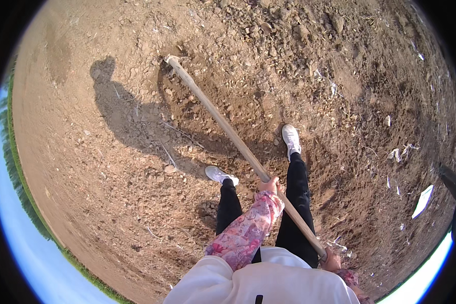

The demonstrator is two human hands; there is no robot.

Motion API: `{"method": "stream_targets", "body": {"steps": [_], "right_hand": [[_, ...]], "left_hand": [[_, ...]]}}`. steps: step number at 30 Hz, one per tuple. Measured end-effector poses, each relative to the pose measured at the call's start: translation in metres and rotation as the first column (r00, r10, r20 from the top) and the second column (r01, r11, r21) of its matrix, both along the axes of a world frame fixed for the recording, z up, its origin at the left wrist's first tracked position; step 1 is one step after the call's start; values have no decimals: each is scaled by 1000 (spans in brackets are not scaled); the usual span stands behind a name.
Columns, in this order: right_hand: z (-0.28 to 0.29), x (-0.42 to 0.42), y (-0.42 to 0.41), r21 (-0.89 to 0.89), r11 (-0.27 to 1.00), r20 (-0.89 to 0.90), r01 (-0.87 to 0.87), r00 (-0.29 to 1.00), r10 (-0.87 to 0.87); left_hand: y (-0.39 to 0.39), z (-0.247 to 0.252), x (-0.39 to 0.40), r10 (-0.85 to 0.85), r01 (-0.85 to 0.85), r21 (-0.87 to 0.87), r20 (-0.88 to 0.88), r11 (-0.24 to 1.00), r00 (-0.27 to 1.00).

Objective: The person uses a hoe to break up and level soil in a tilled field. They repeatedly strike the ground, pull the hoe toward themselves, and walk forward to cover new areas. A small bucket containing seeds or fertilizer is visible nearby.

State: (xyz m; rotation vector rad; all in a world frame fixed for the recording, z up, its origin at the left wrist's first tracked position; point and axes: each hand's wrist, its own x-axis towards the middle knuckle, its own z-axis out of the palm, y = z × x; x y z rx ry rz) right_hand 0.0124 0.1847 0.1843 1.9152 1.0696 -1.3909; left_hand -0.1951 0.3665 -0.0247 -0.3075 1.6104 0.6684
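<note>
A long wooden tool handle [228,127] slants across the view from beside my right hip to the loosened soil at the upper left. My left hand [270,185] is wrapped around its lower half, in front of my legs. Closer to my body, my right hand [330,261] grips the near end. The handle's far end [172,60] looks ragged and pale and meets the ground. Whatever tool head sits there is hidden or too unclear to name. Darker, freshly disturbed soil [201,102] lies beneath and beside the handle. A pink floral sleeve cover [247,230] is on my left forearm.
My white shoes [291,138] stand apart on uneven dirt. Clods [300,32] lie at the top. Scraps of white plastic film [422,201] litter the right side. My shadow [125,110] falls to the left. Grass and trees [21,182] line the far left edge.
</note>
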Motion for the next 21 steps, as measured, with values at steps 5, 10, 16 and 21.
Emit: {"method": "stream_targets", "body": {"steps": [5,10,16,21], "right_hand": [[16,13,-33,73,992,62,-105,993,101],[-74,-41,50,347,937,27,-31,999,23],[-89,-197,207,414,910,-307,-36,935,177],[-97,-174,186,182,980,-245,-79,962,123]], "left_hand": [[-22,59,6,-26,42,-126,122,991,992],[83,35,-79,123,-129,221,42,967,992],[239,32,-253,106,-11,401,-216,916,971],[199,-30,-202,83,-50,137,-247,989,965]]}}
